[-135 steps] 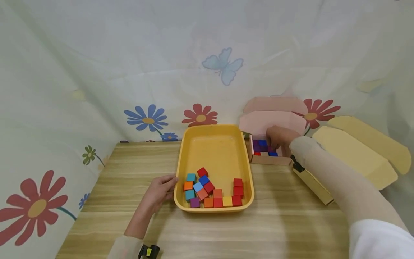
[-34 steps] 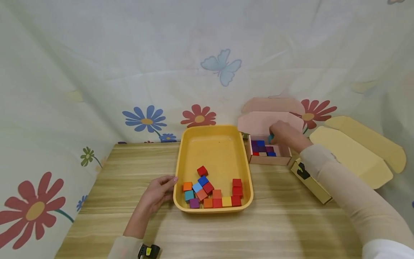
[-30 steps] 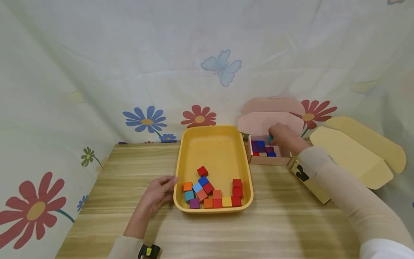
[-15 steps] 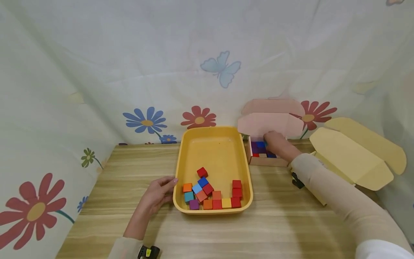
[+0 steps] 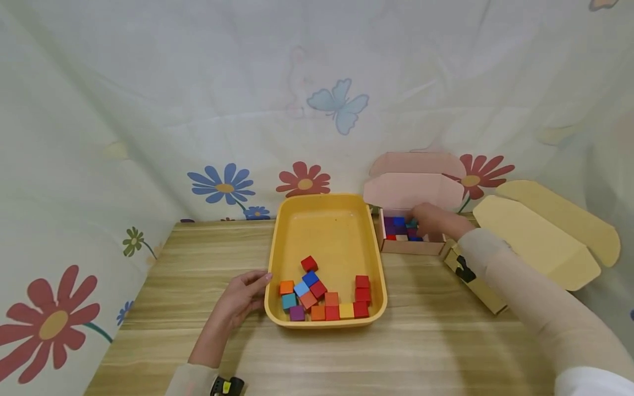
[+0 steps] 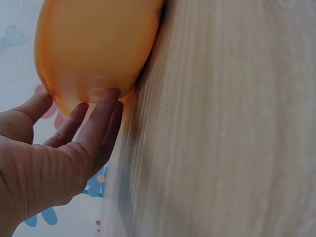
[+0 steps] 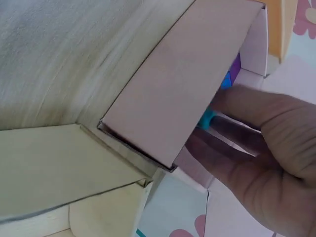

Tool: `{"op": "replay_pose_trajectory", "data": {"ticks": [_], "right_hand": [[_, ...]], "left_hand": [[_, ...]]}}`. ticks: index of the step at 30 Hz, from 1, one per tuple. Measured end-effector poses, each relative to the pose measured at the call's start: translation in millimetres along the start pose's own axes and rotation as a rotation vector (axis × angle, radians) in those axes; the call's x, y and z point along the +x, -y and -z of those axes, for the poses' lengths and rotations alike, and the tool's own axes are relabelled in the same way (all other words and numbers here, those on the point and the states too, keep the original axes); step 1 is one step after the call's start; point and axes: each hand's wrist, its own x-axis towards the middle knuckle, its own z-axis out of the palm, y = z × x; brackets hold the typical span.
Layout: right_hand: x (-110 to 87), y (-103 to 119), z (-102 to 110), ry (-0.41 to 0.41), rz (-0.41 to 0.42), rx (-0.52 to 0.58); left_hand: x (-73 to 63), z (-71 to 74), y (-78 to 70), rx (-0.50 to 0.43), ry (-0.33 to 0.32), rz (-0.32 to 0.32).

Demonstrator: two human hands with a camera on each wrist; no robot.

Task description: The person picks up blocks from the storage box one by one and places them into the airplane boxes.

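Note:
My left hand (image 5: 242, 294) rests at the left side of the yellow tray (image 5: 322, 220). In the left wrist view its thumb touches the rim and its fairly straight fingers lie against the outer wall. Colored cubes in red, orange, blue, teal, purple and yellow gather in the tray's near half, among them a red cube (image 5: 309, 263). My right hand (image 5: 438, 220) reaches into the open pink box (image 5: 413, 247), where purple, blue and red cubes sit in rows. Between its thumb and fingers is a teal cube (image 7: 206, 119), partly hidden by the box wall.
An open yellow cardboard box (image 5: 477, 283) stands right of the pink one, under my right forearm, its lid (image 5: 540, 242) tilted back. A floral curtain (image 5: 247, 110) hangs behind the wooden table (image 5: 223, 242).
A teal cube has left the tray's left edge; my right hand has lowered it among the cubes in the pink box, then shifted slightly right. My left hand stays at the tray.

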Motion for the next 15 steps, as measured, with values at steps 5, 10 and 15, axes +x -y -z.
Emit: {"op": "replay_pose_trajectory", "data": {"ticks": [5,10,15], "right_hand": [[0.4,-2.5,-0.7,0.059,0.022,-0.010],[1.7,-2.2,-3.9,0.042,0.029,-0.037],[0.8,-1.4,-4.4,0.012,0.037,-0.022]], "left_hand": [[-0.3,0.9,1.0,-0.005,-0.005,0.000],[-1.1,-0.1,0.8,-0.006,-0.003,0.003],[-0.7,-0.9,0.5,-0.009,-0.007,0.003]]}}
